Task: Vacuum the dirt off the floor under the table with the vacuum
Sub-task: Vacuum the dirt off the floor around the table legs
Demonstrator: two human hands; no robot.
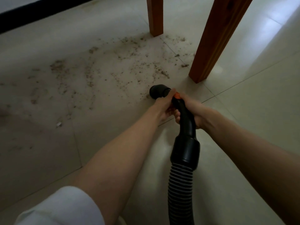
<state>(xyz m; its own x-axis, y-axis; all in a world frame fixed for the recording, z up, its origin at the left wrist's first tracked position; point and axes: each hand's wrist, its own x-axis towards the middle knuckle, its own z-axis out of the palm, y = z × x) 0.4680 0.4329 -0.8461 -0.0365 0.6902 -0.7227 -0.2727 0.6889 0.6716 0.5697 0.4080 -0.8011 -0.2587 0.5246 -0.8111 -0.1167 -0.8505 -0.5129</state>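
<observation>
Brown dirt (pixel 90 73) lies scattered over the pale tiled floor (pixel 243 111) between and in front of two wooden table legs. The black vacuum nozzle (pixel 158 92) points down at the floor at the near edge of the dirt. My left hand (pixel 164 106) grips the black pipe just behind the nozzle. My right hand (pixel 197 111) grips the curved black handle (pixel 186 117), next to an orange button (pixel 177 95). A ribbed black hose (pixel 180 189) runs from the handle back toward me.
One wooden table leg (pixel 155 17) stands at the back and a second table leg (pixel 214 39) stands nearer on the right, close to the nozzle. A black strip (pixel 32 15) runs along the far left. A small pale scrap (pixel 59 124) lies on the floor at left.
</observation>
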